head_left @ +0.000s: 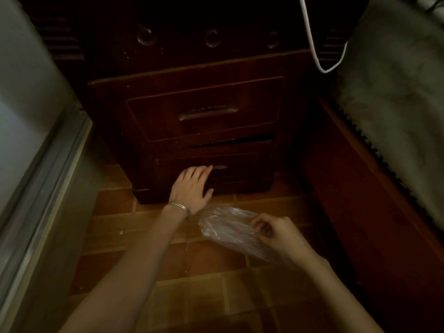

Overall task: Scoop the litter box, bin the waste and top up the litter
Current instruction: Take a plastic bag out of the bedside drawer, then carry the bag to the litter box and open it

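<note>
My right hand [276, 233] pinches a thin clear plastic bag [225, 227] that hangs crumpled just above the floor tiles. My left hand [193, 186], a thin bracelet on its wrist, lies flat with fingers spread against the lower drawer [240, 164] of a dark wooden cabinet; its fingertips reach the drawer's small metal handle [219, 167]. That drawer stands slightly ajar at its top right. No litter box, scoop or litter is in view.
The cabinet's upper drawer [206, 109] is closed, with a bar handle. A pale door or wall panel [31, 104] runs along the left. A bed with a grey cover [396, 104] and wooden frame stands at the right. A white cable [312, 39] hangs above. Brown floor tiles [204, 284] lie below.
</note>
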`<state>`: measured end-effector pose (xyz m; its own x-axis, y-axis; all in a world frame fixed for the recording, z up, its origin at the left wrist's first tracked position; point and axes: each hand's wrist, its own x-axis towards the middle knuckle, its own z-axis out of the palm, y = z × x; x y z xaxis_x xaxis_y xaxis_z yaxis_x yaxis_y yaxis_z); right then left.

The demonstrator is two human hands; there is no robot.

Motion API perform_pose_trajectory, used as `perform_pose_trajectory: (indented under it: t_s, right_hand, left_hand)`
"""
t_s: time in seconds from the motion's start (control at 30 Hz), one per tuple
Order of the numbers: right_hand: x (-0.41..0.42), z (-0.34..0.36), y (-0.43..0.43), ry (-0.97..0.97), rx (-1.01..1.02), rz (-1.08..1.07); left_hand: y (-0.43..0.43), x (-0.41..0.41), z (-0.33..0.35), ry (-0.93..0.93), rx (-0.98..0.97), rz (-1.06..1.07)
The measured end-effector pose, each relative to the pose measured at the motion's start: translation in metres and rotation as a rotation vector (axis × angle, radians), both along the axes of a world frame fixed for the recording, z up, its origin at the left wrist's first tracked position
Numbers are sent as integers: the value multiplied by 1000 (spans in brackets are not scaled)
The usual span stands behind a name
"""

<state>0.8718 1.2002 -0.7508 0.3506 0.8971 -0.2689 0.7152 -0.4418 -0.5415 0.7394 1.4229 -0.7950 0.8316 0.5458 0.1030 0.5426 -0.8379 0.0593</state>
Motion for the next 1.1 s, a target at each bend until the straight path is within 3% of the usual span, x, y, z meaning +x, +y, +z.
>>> perform_pose_trajectory:
  t_s: [0.23, 0.43, 0.6, 1.1]
  right_hand:
    - [15, 10, 6, 47, 0, -58]
    - [4, 75, -10, 143, -91, -140]
    - [-11, 180, -35, 222, -123, -213]
    - [-18, 557, -130, 149, -86, -446]
  left_hand:
    - [2, -2, 2, 32, -45, -22]
    - [-26, -33, 82, 86, -243, -217]
    - [-69, -62, 204, 21, -314, -296]
    - [-103, -33, 595, 93, -171, -403]
